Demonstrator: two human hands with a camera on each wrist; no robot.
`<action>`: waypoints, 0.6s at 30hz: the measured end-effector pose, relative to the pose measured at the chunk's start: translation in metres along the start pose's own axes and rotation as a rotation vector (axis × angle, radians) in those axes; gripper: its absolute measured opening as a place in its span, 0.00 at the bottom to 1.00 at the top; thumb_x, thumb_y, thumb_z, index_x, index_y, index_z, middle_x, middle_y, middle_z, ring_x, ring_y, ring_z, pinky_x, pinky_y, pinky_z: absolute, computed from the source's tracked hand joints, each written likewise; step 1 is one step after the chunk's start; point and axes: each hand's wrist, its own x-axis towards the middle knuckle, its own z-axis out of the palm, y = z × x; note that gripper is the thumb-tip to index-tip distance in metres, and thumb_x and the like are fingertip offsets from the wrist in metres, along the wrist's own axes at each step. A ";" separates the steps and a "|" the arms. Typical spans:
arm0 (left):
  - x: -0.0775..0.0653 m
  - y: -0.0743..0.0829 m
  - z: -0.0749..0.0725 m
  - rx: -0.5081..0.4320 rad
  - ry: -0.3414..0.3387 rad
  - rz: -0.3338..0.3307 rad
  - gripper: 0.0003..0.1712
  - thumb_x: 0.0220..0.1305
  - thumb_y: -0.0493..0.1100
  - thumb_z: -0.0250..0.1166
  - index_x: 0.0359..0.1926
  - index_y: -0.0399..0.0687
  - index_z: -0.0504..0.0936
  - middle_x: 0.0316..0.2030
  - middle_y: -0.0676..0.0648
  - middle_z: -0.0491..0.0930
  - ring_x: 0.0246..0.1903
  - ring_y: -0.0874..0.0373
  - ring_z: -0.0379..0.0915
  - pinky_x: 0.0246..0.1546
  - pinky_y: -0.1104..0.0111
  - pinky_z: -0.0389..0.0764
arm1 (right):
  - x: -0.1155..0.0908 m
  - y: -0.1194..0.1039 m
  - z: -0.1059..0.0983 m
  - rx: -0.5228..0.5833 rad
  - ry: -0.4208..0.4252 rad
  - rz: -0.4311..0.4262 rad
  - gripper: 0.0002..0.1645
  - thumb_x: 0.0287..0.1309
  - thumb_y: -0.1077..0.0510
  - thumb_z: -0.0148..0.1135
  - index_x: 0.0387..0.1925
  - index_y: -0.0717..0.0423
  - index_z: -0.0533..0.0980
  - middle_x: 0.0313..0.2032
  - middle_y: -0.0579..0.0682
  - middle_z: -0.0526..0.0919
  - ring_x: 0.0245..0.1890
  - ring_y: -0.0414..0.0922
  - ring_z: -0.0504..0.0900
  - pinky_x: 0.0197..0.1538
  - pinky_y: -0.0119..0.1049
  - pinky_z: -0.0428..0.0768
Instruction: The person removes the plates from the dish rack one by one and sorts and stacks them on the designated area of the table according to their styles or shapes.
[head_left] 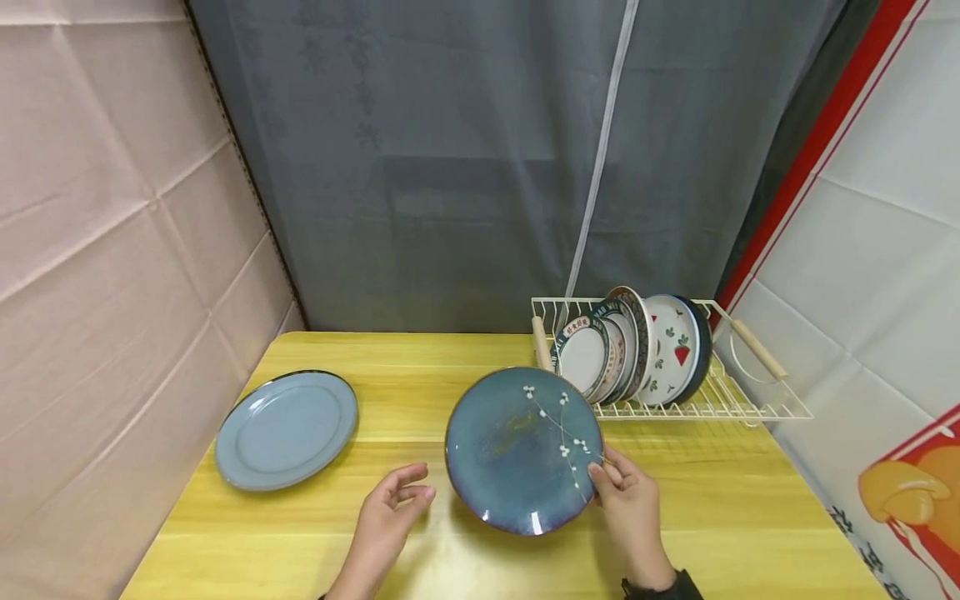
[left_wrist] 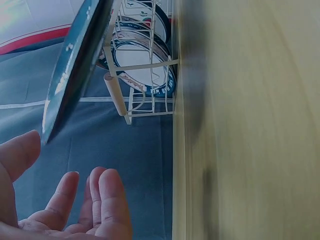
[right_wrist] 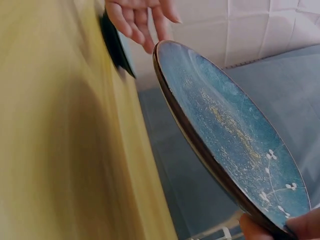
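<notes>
A dark blue plate with a white blossom branch is held above the table, tilted. My right hand pinches its right edge, thumb on the face and fingers behind; in the right wrist view the thumb presses the rim beside the blossoms. To the plate's left my left hand is apart from it, fingers loosely bent and nothing in them. The left wrist view shows those fingers spread below the plate's edge. A lighter grey-blue plate with a dark rim lies on the left of the table.
A cream wire dish rack with wooden handles stands at the back right. Several plates lean upright in it, among them a white strawberry-patterned one. The wooden table ends at a grey curtain, with pale cloth walls on either side.
</notes>
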 end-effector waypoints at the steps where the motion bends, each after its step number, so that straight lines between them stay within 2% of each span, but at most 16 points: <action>1: 0.000 0.000 0.000 0.002 0.000 0.001 0.27 0.78 0.40 0.74 0.71 0.34 0.82 0.71 0.33 0.83 0.57 0.61 0.83 0.53 0.74 0.85 | -0.001 0.002 0.003 0.000 -0.005 0.005 0.29 0.77 0.74 0.63 0.73 0.84 0.71 0.60 0.79 0.86 0.27 0.27 0.83 0.29 0.25 0.85; 6: -0.001 0.001 0.003 -0.007 0.003 0.005 0.26 0.76 0.41 0.76 0.69 0.35 0.83 0.69 0.36 0.85 0.56 0.60 0.83 0.53 0.72 0.85 | -0.007 0.008 0.014 0.029 -0.051 0.061 0.29 0.77 0.74 0.64 0.73 0.84 0.71 0.58 0.77 0.89 0.24 0.31 0.81 0.27 0.26 0.81; 11: 0.000 0.000 0.007 -0.027 0.013 -0.023 0.27 0.77 0.41 0.76 0.70 0.33 0.83 0.66 0.36 0.86 0.54 0.59 0.82 0.49 0.72 0.85 | -0.011 0.011 0.020 0.084 -0.085 0.081 0.29 0.77 0.75 0.63 0.73 0.84 0.71 0.55 0.74 0.91 0.23 0.32 0.79 0.26 0.26 0.79; 18: 0.000 -0.002 0.010 -0.077 0.022 -0.031 0.27 0.77 0.35 0.74 0.71 0.28 0.80 0.62 0.35 0.86 0.49 0.62 0.83 0.46 0.73 0.92 | -0.015 0.011 0.025 0.109 -0.097 0.097 0.29 0.77 0.75 0.63 0.73 0.83 0.71 0.54 0.72 0.92 0.22 0.32 0.78 0.26 0.26 0.78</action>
